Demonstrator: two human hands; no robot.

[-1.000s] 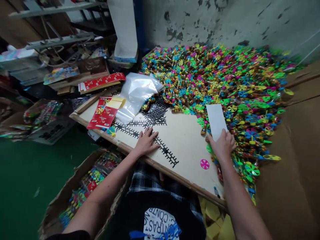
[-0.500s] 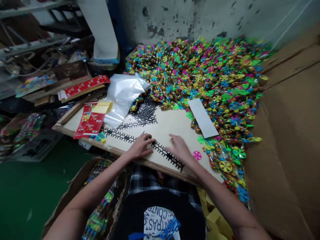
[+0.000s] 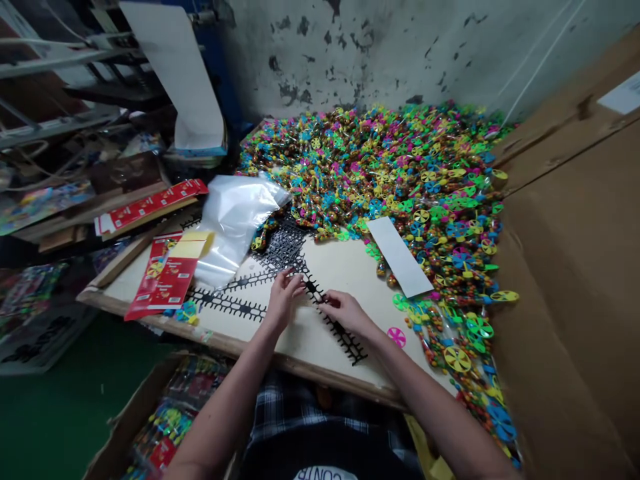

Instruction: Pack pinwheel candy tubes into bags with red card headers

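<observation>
Head view showed "CONTR" on the dark shirt (image 3: 323, 473); smaller print on the red cards (image 3: 169, 283) was illegible. The black strip (image 3: 345, 337) lay across the pale board (image 3: 340, 260), its long axis slanting from the black pile (image 3: 283, 243) toward the person's near right, ladder-like with prongs along both edges. The right hand (image 3: 345, 311) pinched it partway; whether the left hand (image 3: 283, 300) gripped its far end, I couldn't tell.

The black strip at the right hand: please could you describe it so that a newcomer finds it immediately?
Look at the pale board in front of the colourful toy heap. On it, find the black toothed strip at the fingertips of the right hand. Unlike similar strips left of the left hand, it runs steeply toward the board's near edge.
</observation>
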